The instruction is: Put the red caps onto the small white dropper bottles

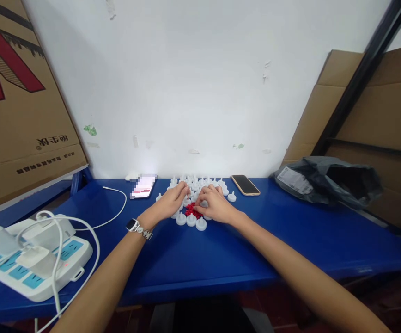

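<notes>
White round caps [191, 219], each with a small upright spout, are crowded together on the blue table. Among them lies a small heap of red pieces [191, 210], too tiny to make out singly. My left hand [173, 200], with a watch [134, 225] at the wrist, is at the left side of the caps, its fingers curled together at a white cap. Just right of the red heap, my right hand [217, 206] has thumb and fingers pinched low over the caps. Whatever either hand grips is too small or hidden to name.
A lit phone [144, 186] lies behind on the left; a dark-screened phone [246, 185] is at the back right. A power strip [39, 277] with chargers and loose white cables occupies the left. A grey plastic bag [325, 180] rests at right, near cardboard [377, 111]. A white wall [200, 83] rises behind.
</notes>
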Demonstrator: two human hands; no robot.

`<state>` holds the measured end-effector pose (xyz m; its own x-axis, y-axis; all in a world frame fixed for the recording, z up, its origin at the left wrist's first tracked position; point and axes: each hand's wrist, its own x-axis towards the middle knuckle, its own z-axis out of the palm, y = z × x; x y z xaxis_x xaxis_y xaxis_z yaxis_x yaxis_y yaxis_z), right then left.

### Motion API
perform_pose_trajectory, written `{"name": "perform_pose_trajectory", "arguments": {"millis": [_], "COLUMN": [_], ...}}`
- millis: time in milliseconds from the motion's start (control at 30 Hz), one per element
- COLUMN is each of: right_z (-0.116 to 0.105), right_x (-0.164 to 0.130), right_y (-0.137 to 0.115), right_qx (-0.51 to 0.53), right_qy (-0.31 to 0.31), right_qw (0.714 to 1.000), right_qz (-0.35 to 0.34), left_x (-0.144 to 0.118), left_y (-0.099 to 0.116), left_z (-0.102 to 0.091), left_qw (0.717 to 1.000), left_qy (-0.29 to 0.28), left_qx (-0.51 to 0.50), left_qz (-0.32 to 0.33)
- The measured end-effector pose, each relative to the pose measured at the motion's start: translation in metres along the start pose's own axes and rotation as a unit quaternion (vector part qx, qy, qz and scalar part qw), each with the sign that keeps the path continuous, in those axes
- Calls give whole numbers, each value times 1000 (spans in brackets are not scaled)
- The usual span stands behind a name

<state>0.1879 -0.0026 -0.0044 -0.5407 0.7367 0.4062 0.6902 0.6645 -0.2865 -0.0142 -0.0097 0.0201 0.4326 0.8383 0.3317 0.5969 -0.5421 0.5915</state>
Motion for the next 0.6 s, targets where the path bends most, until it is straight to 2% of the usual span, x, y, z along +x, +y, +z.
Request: {"name": "perform_pose_trajectory", "arguments": {"millis": [133, 233, 300, 400, 467, 600], "right_z": [-3, -5, -6, -4, -2, 0], "right_x": [0, -1, -2, -1, -1, 0], "right_y": [3, 3, 3, 1, 0, -5], "right_qx": [66, 194, 321, 474, 512, 504], "right_qy": [80, 112, 105, 106, 124, 169], "right_qw": [995, 974, 939, 869, 844, 841], "right_qz": [3, 28, 65, 96, 99, 102], "left_x": [-1, -2, -2, -2, -2, -3], "left_y": [3, 2, 2, 1, 1, 1], "left_z": [4, 6, 7, 9, 12, 19], "left_qw": [1000, 1000, 999, 998, 998, 997], "left_qy": [3, -4, -6, -13, -19, -32], "left_qx": [-1, 28, 45, 56, 57, 59], "left_qz": [0, 8, 24, 33, 36, 47]}}
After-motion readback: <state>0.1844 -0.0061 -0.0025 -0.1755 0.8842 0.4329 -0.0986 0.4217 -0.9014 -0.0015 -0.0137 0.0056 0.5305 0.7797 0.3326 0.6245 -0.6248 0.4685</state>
